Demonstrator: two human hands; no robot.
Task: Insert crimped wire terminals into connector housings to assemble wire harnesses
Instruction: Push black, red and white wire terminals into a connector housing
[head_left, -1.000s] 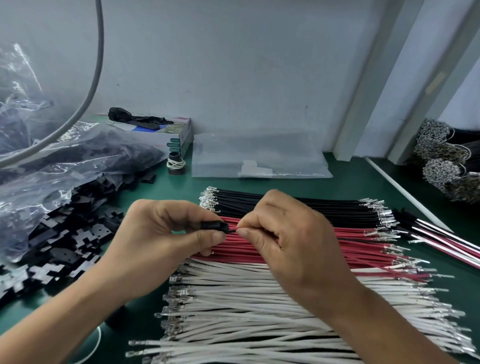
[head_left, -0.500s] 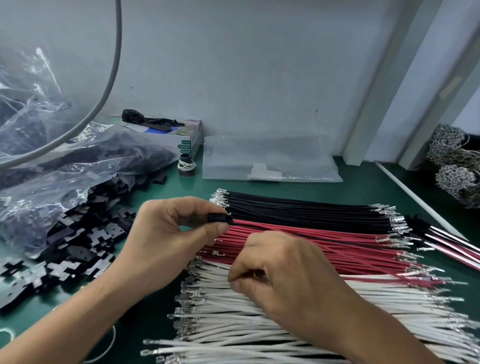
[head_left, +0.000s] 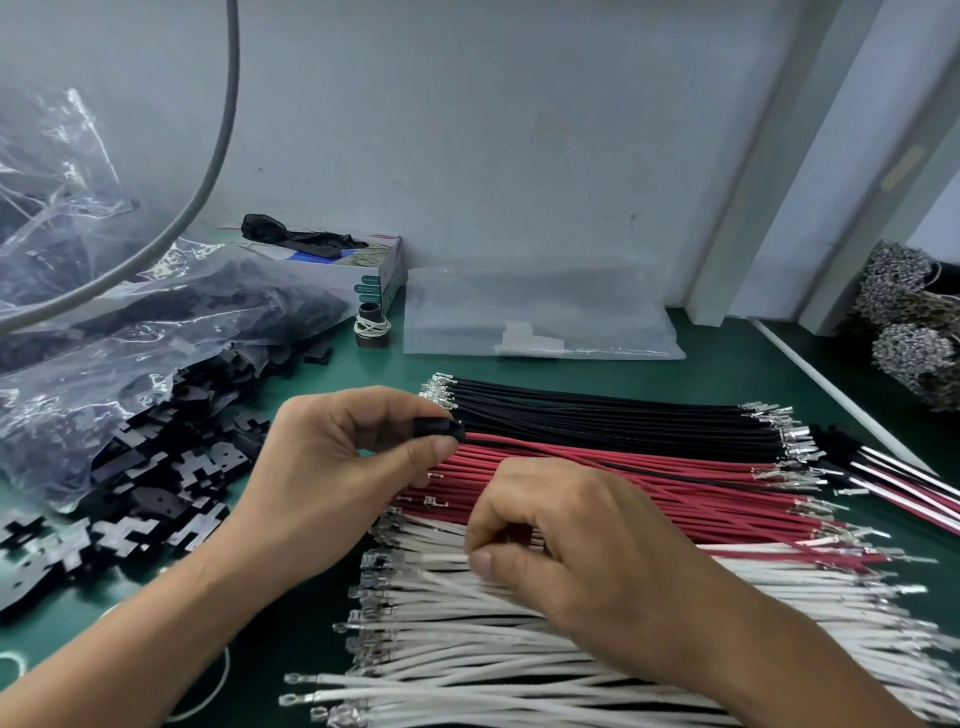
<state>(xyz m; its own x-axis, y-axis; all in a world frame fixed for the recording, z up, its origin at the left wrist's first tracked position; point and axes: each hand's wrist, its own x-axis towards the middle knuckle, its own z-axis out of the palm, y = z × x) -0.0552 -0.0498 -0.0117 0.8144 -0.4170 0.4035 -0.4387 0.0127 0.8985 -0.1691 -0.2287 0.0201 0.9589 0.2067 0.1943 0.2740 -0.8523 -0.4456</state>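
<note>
Near centre, over the wires: left hand (head_left: 332, 467) pinches black housing (head_left: 439, 430), a black wire w/ it trailing right; right hand (head_left: 566, 545) pinches a white wire (head_left: 447, 559)—lift it singly, keep housing steady, align terminal w/ cavity.

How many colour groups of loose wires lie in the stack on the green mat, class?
3. Black wires lie farthest from the person, red wires in the middle, white wires nearest. The right hand covers part of the white and red groups.
</note>
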